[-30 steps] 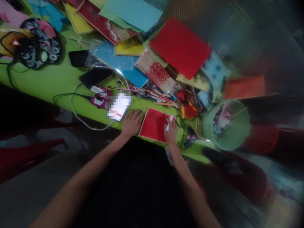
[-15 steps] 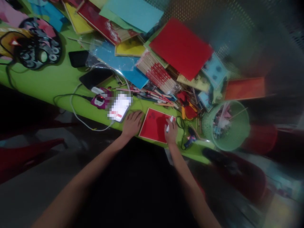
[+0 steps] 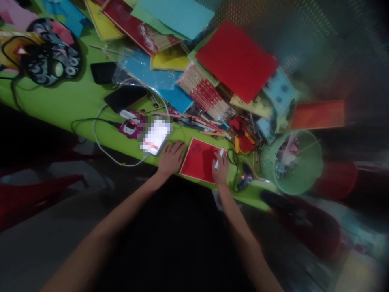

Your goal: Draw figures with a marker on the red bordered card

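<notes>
A red rectangular board [image 3: 199, 162] with a pale edge and a few dark marks near its upper left lies at the table's front edge. My right hand [image 3: 221, 169] rests over its right side, fingers closed around a white pen [image 3: 219, 159]. Flat on the green tabletop, my left hand [image 3: 170, 159] lies with fingers stretched out, just left of the board. Left of that hand is a lit smartphone [image 3: 156, 137] with a white cable plugged in; part of its screen is pixelated.
Sheets and a red card [image 3: 237, 61] pile up at the back. Pliers [image 3: 244, 142] and a glue gun [image 3: 245, 178] lie right of the board. A green basket [image 3: 298, 162] holding scraps stands at the right. Two dark phones [image 3: 125, 98] and a purple device [image 3: 129, 127] sit left.
The whole view has shifted slightly, so the table's things sit a little further right. Both hands keep nearly the same places, with the pen still held over the red board.
</notes>
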Motion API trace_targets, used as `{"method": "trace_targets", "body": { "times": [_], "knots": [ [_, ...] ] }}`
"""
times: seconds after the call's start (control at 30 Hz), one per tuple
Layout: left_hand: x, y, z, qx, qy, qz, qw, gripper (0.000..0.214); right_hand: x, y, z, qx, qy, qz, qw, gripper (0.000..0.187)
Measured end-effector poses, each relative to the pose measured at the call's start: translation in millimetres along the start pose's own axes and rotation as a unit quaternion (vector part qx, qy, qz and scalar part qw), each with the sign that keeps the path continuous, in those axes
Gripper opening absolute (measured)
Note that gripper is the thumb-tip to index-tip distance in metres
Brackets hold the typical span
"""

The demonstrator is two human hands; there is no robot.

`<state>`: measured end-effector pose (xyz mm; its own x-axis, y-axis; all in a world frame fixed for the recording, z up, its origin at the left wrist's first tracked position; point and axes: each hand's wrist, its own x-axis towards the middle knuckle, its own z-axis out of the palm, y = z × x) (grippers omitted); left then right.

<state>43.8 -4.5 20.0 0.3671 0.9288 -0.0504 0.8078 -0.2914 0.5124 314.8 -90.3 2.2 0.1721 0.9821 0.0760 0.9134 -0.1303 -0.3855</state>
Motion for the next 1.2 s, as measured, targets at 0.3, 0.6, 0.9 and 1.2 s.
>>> {"method": "trace_targets", "body": {
  "times": [0.3,0.6,0.9,1.2],
  "knots": [
    [-0.3,-0.1,0.7,0.001,0.000,-0.001,1.000,0.049,1.4,-0.8,-3.2,-0.002,0.006,-0.015,1.000,0.038],
    [-0.4,-0.4,0.8,-0.004,-0.004,0.001,1.000,0.048,1.7,-1.8,-4.2,-0.010,0.000,-0.009,1.000,0.039],
    [-0.3,-0.2,3.0,-0.008,-0.006,0.004,1.000,0.049,2.7,-3.6,-7.7,0.005,-0.003,0.003,1.000,0.038],
    [-1.9,-1.2,7.4,-0.005,-0.002,-0.001,1.000,0.048,2.4,1.1,-6.0,-0.002,-0.001,-0.005,1.000,0.037]
  ]
}}
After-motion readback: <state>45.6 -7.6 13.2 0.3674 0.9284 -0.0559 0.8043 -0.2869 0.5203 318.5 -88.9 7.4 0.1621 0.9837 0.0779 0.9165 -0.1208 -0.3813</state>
